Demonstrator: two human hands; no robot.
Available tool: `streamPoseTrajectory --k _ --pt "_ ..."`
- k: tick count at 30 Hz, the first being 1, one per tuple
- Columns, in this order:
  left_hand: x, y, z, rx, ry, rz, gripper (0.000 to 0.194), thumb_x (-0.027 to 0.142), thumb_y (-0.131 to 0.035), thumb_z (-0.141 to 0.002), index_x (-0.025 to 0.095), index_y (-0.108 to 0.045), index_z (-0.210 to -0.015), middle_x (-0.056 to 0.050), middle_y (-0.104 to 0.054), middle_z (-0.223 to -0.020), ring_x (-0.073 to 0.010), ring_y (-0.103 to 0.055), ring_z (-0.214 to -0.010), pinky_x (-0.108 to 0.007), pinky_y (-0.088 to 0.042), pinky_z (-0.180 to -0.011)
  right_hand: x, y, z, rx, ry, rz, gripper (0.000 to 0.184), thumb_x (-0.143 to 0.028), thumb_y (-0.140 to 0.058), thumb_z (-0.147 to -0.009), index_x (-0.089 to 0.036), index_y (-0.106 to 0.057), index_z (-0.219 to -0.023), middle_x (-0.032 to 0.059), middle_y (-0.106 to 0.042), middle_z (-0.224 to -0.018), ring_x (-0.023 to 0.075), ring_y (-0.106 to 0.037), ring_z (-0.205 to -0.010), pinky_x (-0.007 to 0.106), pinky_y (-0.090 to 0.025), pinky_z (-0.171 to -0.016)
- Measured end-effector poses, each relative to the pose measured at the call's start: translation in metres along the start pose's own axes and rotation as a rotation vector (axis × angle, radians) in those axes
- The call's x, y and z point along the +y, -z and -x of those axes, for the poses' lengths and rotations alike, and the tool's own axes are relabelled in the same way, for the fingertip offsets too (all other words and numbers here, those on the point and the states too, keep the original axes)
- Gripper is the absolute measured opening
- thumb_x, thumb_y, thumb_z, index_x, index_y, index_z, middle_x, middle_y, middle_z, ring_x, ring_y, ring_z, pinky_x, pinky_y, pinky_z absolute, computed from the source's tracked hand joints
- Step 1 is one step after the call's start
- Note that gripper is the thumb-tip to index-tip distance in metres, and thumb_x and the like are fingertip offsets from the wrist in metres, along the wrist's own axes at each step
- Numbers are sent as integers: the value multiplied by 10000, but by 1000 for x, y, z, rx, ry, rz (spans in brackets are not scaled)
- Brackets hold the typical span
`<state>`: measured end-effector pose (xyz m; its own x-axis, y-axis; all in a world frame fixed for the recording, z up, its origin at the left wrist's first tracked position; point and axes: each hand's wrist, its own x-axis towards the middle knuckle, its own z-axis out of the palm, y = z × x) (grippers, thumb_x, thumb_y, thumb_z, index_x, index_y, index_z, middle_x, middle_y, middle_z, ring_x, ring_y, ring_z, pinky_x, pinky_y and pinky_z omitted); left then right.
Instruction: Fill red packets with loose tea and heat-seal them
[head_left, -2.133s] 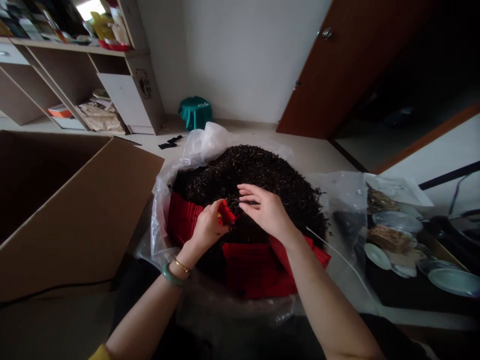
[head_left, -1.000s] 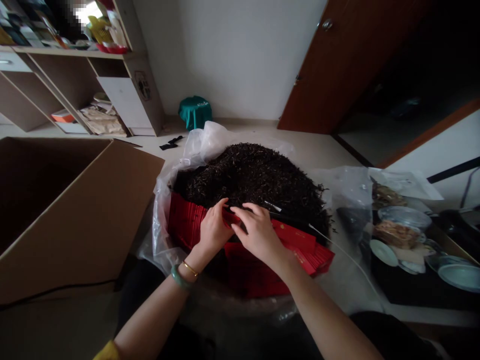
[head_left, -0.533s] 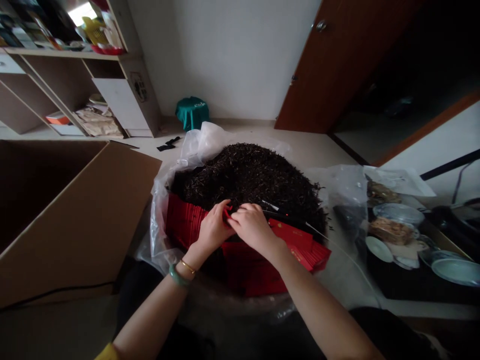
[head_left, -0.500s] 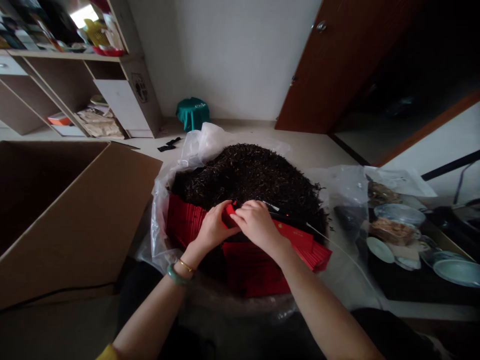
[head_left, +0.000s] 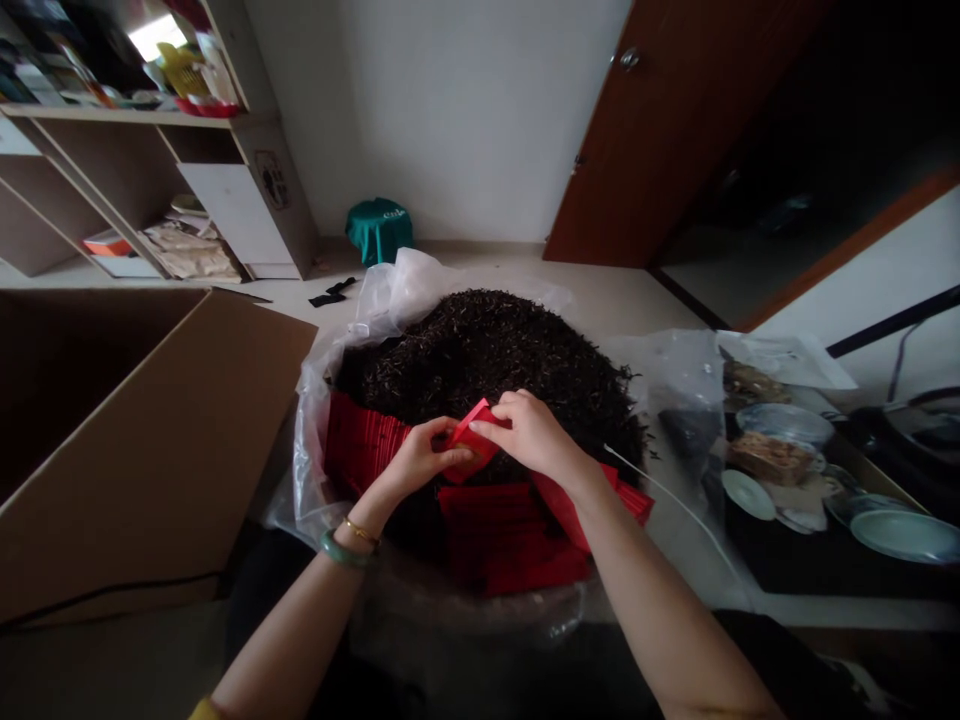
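Between them, my left hand (head_left: pixel 425 457) and my right hand (head_left: pixel 529 430) pinch one small red packet (head_left: pixel 480 440), its top edge tilted up and lit brighter. The fingers of both hands are closed on its sides. Behind it rises a heap of dark loose tea leaves (head_left: pixel 495 340) in a large clear plastic bag (head_left: pixel 309 450). Red packets (head_left: pixel 365 440) stand in a tight row at the heap's left. More red packets (head_left: pixel 510 540) lie stacked in front, below my wrists. A third group of red packets (head_left: pixel 634 497) sits partly behind my right forearm.
A big open cardboard box (head_left: pixel 187 430) stands at the left. On the right, a dark tray (head_left: pixel 795 560) bears glass bowls, small dishes and a kettle. A white cable (head_left: pixel 675 510) runs over the bag's right side. Behind are a green-covered bin (head_left: pixel 380 232), shelves (head_left: pixel 225 215) and a door (head_left: pixel 600 180).
Both hands have raised and turned the red packet, so more of it shows. A dark stick-like tool with a red light, seen beside my right hand earlier, is now out of sight.
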<state>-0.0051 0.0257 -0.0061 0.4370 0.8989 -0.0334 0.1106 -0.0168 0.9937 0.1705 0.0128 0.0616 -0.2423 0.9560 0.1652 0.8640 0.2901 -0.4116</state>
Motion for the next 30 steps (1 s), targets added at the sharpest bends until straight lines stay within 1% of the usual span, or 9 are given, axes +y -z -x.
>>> streamPoseTrajectory --k 4,8,12,15,18,21,23,27,30 --pt "2 -8 0 5 -34 76 418 447 -737 -649 143 -608 -906 -32 -658 -843 -165 -600 -770 -269 -480 -695 -3 -4 0 5 66 29 352 -282 -587 -853 -185 -578 -515 11 -592 -601 149 -546 -662 285 -407 -737" --pt "1 -14 1 63 -23 166 497 478 -754 -621 150 -571 -947 -43 -661 -869 -171 -609 -780 -263 -479 -687 -4 -7 -1 1 57 27 252 -232 -536 -883 -187 -588 -641 -19 -611 -604 135 -571 -647 400 -341 -962" --pt "2 -14 2 76 6 230 511 524 -732 -631 156 -587 -953 -46 -676 -881 -178 -620 -777 -254 -484 -661 -6 -7 -2 -13 90 -4 157 -191 -487 -902 -187 -577 -773 -16 -640 -658 131 -596 -644 429 -313 -1023" --pt "2 -14 2 112 13 240 481 559 -672 -683 155 -620 -939 -42 -686 -877 -177 -623 -782 -252 -487 -670 -7 -7 -1 69 149 -65 105 -176 -535 -873 -192 -582 -781 4 -667 -726 145 -616 -706 411 -353 -997" --pt "1 -15 3 187 -13 270 459 541 -666 -699 155 -618 -943 -30 -682 -872 -168 -621 -785 -254 -487 -699 -5 -9 2 275 160 -157 20 -204 -607 -826 -198 -623 -837 31 -672 -791 182 -614 -802 386 -428 -911" --pt "3 -17 5 229 -48 317 434 525 -665 -710 166 -596 -944 -16 -675 -868 -160 -622 -775 -262 -493 -714 -2 -14 6 419 35 -335 322 -272 -678 -761 -176 -617 -1062 71 -657 -894 186 -609 -762 330 -505 -734" --pt "5 -18 6 222 -69 340 419 512 -673 -710 176 -575 -941 -8 -670 -868 -156 -623 -769 -266 -498 -713 -1 -19 9 406 -49 -461 318 -292 -688 -744 -171 -640 -1034 69 -663 -890 174 -616 -705 301 -512 -657" --pt "9 -15 7 181 -88 323 374 477 -693 -704 170 -583 -886 0 -660 -812 -137 -610 -724 -242 -487 -677 -1 -25 13 338 -65 -574 100 -275 -651 -768 -191 -694 -736 29 -678 -723 171 -630 -679 279 -500 -649" --pt "11 -12 6 258 -71 316 342 456 -727 -664 154 -601 -762 20 -632 -679 -106 -569 -603 -210 -458 -584 -2 -27 15 305 -59 -616 104 -289 -685 -732 -192 -705 -700 23 -681 -684 167 -627 -645 271 -493 -629"
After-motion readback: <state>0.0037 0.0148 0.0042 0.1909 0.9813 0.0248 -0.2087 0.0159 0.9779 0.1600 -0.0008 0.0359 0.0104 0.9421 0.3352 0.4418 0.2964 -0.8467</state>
